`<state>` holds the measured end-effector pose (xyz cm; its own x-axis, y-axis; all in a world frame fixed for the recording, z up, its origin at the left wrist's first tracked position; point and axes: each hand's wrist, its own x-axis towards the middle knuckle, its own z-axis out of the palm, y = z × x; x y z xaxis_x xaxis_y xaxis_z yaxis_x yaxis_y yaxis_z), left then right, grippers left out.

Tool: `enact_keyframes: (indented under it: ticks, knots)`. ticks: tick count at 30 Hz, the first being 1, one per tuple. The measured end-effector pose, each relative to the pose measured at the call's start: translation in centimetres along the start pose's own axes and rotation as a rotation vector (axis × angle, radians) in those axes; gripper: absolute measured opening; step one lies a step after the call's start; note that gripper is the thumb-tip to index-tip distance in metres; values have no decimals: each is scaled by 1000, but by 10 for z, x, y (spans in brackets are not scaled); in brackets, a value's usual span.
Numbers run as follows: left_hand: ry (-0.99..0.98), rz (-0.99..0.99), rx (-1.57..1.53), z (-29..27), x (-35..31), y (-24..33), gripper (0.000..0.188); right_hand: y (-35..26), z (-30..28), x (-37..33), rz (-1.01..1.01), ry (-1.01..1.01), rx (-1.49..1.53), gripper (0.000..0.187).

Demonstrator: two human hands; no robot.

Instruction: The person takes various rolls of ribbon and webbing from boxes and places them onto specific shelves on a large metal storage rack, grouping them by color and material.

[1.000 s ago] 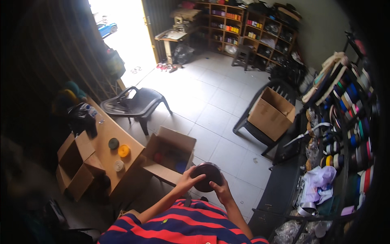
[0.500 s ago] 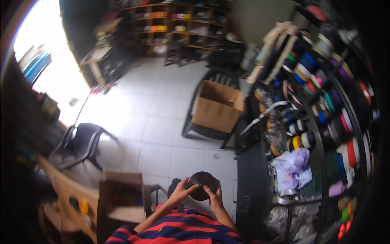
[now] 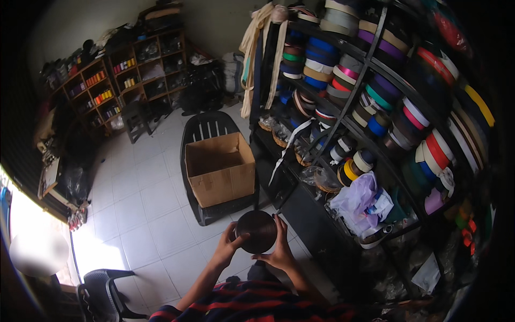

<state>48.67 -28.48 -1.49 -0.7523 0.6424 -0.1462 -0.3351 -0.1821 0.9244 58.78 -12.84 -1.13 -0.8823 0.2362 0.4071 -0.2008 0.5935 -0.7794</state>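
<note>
Both hands hold one dark round spool (image 3: 256,231) in front of the chest; left hand (image 3: 228,248) closed against its left rim, thumb on the near face; right hand (image 3: 277,252) cupped under the lower right rim, fingers (image 3: 278,224) reaching up the right side; grip on each side is closed on the spool, which touches nothing else.

Handling, as a judgement: spool appears to be tightly wound dark tape or webbing; likely stiff as a disc, of moderate weight, not fragile; flat faces probably smooth, so the rim gives the surer hold; a loose outer end could unwind if the rim is not kept covered; whether an end is loose cannot be told. Best hold: opposite points of the rim, palms inward, as shown.

Packages and surroundings, relative to the grip:
- Open brown cardboard box (image 3: 220,167) just above, resting on a dark plastic chair (image 3: 206,129); rectangular, flaps up, interior apparently empty.
- Dark metal shelf rack (image 3: 370,70) to the right and above, loaded with ribbon rolls (image 3: 429,145) in blue, purple, red, yellow, green and white.
- Pale lilac plastic bag (image 3: 357,198) right of the grip on a lower shelf; small packets beside it, markings too small to tell.
- Wooden cubby shelving (image 3: 115,80) far above left, holding small orange and yellow items.
- Second dark chair (image 3: 104,290) below left on the white tiled floor (image 3: 139,214).
</note>
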Motion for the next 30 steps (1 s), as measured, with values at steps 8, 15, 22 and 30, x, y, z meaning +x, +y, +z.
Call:
enact_keyframes:
  ticks: [8,15,22,30]
  knots:
    - [-171,-19,67,41,125,36,56,71,-48,96,11,204,41,114]
    - [-209,468,272,80,237,108,91,99,-103,222,22,298,615,98]
    - [-290,710,244,84,344,204,112,68,-170,372,-347,141,-21,102]
    - [-444,1048,109,107,473,327,91,-1,-213,526,-500,324,-179,82]
